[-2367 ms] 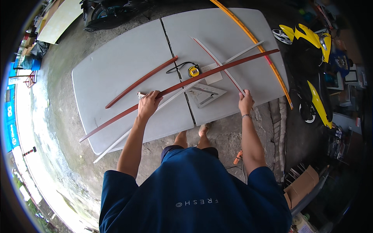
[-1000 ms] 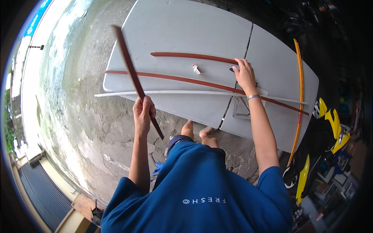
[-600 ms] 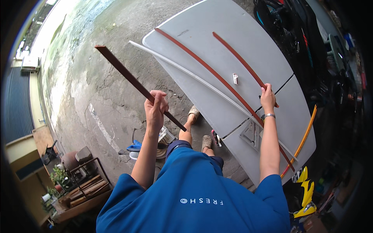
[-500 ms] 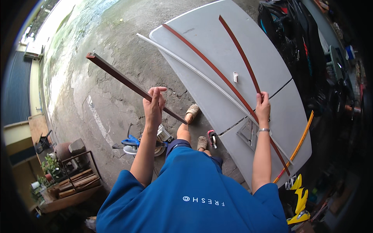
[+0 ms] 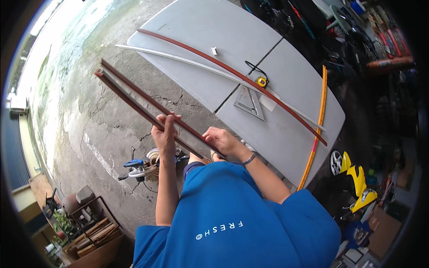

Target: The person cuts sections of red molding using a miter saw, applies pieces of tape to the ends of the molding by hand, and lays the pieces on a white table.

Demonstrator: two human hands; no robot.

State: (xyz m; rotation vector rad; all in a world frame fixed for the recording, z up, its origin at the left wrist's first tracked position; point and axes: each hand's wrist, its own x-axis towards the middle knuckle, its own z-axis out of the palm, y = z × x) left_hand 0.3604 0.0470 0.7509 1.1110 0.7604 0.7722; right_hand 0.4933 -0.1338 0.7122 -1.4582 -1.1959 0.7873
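The left hand point(image 5: 164, 133) is wrapped around two long reddish-brown strips point(image 5: 134, 100), gripping them partway along; the right hand point(image 5: 223, 142) is closed on their near ends, close to the body. Both strips lie side by side in the air, off the bench, running from the hands out and away over the concrete floor point(image 5: 89, 134), their far ends roughly level with each other.

To do this well, I judge the near ends should be kept flush under the right hand while the left keeps the pair pressed together, so neither slides or sags at its long free end.

Beyond the hands, the grey folding bench point(image 5: 286, 129) carries another reddish strip point(image 5: 232, 73) and a pale strip point(image 5: 201, 67) lying lengthwise, a yellow tape measure point(image 5: 262, 81) and a metal triangle square point(image 5: 248, 100) near its middle seam, and a long yellow rule point(image 5: 318, 120) along the right edge. A circular saw point(image 5: 143, 165) sits on the floor below the left forearm.
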